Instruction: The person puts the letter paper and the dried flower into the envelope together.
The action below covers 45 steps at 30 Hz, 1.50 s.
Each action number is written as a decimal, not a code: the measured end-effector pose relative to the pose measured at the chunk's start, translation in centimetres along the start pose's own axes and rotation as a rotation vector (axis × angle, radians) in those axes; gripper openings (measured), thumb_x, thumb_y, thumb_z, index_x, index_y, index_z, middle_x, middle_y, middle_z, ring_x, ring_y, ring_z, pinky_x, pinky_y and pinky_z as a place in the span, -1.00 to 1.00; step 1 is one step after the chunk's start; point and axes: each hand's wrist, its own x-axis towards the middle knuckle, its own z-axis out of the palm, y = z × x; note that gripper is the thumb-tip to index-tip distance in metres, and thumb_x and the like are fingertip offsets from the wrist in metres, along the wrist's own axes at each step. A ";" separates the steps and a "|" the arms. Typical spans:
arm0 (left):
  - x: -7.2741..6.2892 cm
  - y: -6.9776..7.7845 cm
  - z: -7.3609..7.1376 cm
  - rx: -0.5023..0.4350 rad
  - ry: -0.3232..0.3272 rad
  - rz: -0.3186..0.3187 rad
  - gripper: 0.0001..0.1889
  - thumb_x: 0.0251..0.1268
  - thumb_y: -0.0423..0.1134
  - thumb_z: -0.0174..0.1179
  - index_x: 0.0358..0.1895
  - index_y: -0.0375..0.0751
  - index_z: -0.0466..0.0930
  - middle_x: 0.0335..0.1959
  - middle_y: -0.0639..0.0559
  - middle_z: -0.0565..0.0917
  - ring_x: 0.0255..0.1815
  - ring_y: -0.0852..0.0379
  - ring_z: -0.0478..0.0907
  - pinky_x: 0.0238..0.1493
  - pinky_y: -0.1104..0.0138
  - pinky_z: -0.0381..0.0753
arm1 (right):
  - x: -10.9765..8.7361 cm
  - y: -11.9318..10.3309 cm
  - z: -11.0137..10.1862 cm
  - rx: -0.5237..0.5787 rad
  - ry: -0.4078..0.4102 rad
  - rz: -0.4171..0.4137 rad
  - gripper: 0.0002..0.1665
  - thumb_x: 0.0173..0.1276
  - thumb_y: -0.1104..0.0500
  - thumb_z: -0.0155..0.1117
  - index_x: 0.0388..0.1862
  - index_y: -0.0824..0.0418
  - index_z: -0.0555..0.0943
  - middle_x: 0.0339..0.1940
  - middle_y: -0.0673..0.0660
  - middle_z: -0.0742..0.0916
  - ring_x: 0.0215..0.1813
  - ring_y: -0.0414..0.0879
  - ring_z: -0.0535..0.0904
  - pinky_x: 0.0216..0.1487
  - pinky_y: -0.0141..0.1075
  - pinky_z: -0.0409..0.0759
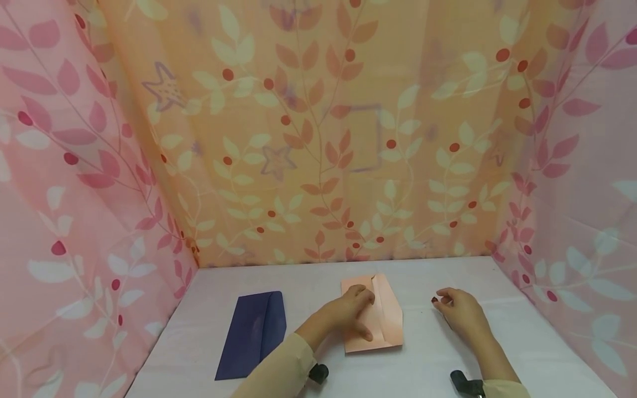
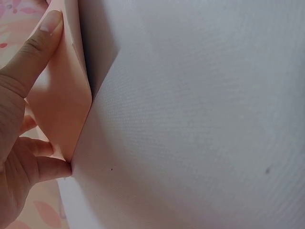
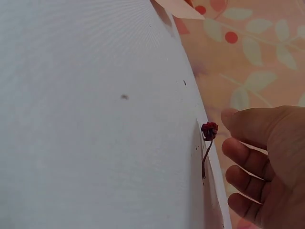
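Note:
My left hand (image 1: 350, 312) is over a peach paper envelope (image 1: 391, 315) on the white table. In the left wrist view, the thumb (image 2: 40, 43) presses on the envelope (image 2: 62, 102) while the fingertips touch its edge farther along. A shadow shows beneath the raised flap side. Toward the right, my right hand (image 1: 463, 315) hovers with loosely bent fingers. Close by its fingertips is a small dried dark red flower (image 3: 209, 131) with a thin stem. In the right wrist view, a narrow gap separates the thumb from the flower.
A dark navy envelope (image 1: 249, 334) lies on the white table (image 1: 418, 365), left of the peach one. Floral cloth (image 1: 318, 138) walls in the back and both sides. Tiny dark specks dot the tabletop in both wrist views.

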 end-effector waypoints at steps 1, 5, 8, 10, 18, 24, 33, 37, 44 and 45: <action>0.0 0.0 0.1 -0.001 -0.001 -0.004 -0.14 -0.20 0.33 0.54 0.23 0.33 0.28 0.54 0.05 0.17 0.41 0.05 0.37 0.34 0.08 0.52 | -0.1 0.1 0.0 -0.002 -0.005 0.004 -0.62 0.33 0.13 0.44 0.02 0.34 0.69 -0.34 0.04 0.73 -0.28 -0.07 0.62 -0.19 -0.03 0.57; -0.1 0.1 0.1 0.000 0.002 -0.013 -0.14 -0.19 0.32 0.54 0.22 0.33 0.28 0.54 0.05 0.17 0.40 0.05 0.38 0.34 0.08 0.53 | -0.3 0.4 0.2 -0.006 -0.019 0.037 -0.58 0.31 0.12 0.46 0.05 0.35 0.67 -0.31 0.10 0.75 -0.22 0.02 0.65 -0.10 0.09 0.57; -0.2 0.2 0.0 0.002 0.008 -0.015 -0.15 -0.19 0.31 0.56 0.21 0.31 0.29 0.53 0.04 0.18 0.37 0.06 0.40 0.33 0.11 0.53 | -0.4 0.6 0.5 -0.011 -0.038 0.063 -0.54 0.32 0.09 0.46 0.08 0.35 0.66 -0.29 0.12 0.75 -0.19 0.06 0.65 -0.06 0.15 0.55; -0.2 0.3 0.0 0.001 0.009 -0.016 -0.15 -0.19 0.31 0.55 0.21 0.31 0.29 0.54 0.04 0.18 0.36 0.06 0.41 0.32 0.12 0.54 | -0.4 0.7 0.6 -0.025 -0.046 0.071 -0.52 0.32 0.07 0.46 0.09 0.34 0.65 -0.30 0.11 0.75 -0.21 0.05 0.63 -0.06 0.15 0.54; -0.2 0.5 -0.4 0.004 0.000 -0.025 -0.17 -0.19 0.28 0.58 0.19 0.30 0.30 0.54 0.02 0.18 0.36 0.06 0.40 0.29 0.13 0.55 | -0.2 0.8 1.0 -0.060 -0.053 0.068 -0.54 0.32 0.08 0.43 0.10 0.33 0.66 -0.42 0.02 0.68 -0.31 -0.03 0.54 -0.15 0.06 0.48; 0.0 0.4 -0.4 0.018 -0.012 -0.027 -0.18 -0.19 0.27 0.60 0.17 0.30 0.31 0.55 -0.02 0.18 0.40 0.03 0.39 0.28 0.12 0.55 | -0.3 0.6 1.0 -0.055 -0.045 0.068 -0.56 0.32 0.11 0.42 0.08 0.35 0.67 -0.38 0.07 0.72 -0.27 0.03 0.59 -0.06 0.16 0.52; 0.3 0.5 -0.2 0.008 -0.018 -0.036 -0.17 -0.21 0.27 0.59 0.17 0.32 0.31 0.57 -0.04 0.17 0.43 -0.01 0.38 0.31 0.06 0.55 | -0.5 0.5 0.6 -0.026 -0.023 0.096 -0.59 0.31 0.13 0.40 0.06 0.34 0.68 -0.29 0.15 0.77 -0.19 0.09 0.65 -0.05 0.18 0.52; 0.3 0.5 -0.2 -0.004 -0.020 -0.045 -0.18 -0.20 0.27 0.59 0.16 0.33 0.31 0.58 -0.04 0.16 0.43 -0.03 0.37 0.30 0.03 0.54 | -0.5 0.3 0.3 0.004 -0.018 0.111 -0.62 0.34 0.15 0.35 0.06 0.33 0.68 -0.26 0.18 0.76 -0.19 0.10 0.63 -0.08 0.14 0.55; 0.2 0.6 0.0 0.009 -0.023 -0.057 -0.17 -0.22 0.30 0.57 0.18 0.37 0.30 0.56 0.01 0.17 0.43 0.01 0.35 0.28 0.00 0.56 | -0.4 -0.3 -0.1 0.048 -0.017 0.134 -0.63 0.36 0.14 0.34 0.06 0.33 0.67 -0.35 0.07 0.71 -0.27 0.00 0.57 -0.26 -0.14 0.49; 0.2 0.7 -0.1 0.008 -0.023 -0.058 -0.17 -0.22 0.30 0.57 0.18 0.37 0.31 0.56 0.01 0.18 0.43 0.02 0.35 0.28 -0.01 0.56 | -0.4 -0.4 -0.2 0.058 -0.021 0.140 -0.61 0.36 0.14 0.34 0.07 0.34 0.66 -0.36 0.07 0.71 -0.28 0.00 0.57 -0.28 -0.17 0.47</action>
